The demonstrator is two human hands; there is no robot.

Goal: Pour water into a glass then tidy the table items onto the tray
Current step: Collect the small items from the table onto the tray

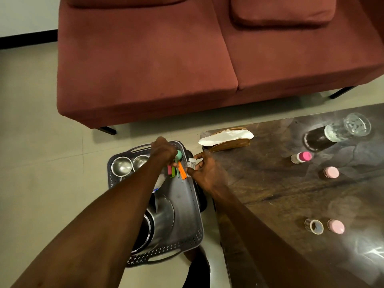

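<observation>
Beside table (270,183), over tray (187,204), left hand (164,151) grips clips (176,169); right hand (204,171) pinches bottle (192,163)

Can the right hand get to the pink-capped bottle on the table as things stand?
Probably not right away: the right hand is pinching a small white container over the tray. The path across the table to the pink-capped bottle looks open.

Red sofa (187,59), pale tiled floor (41,142)
</observation>
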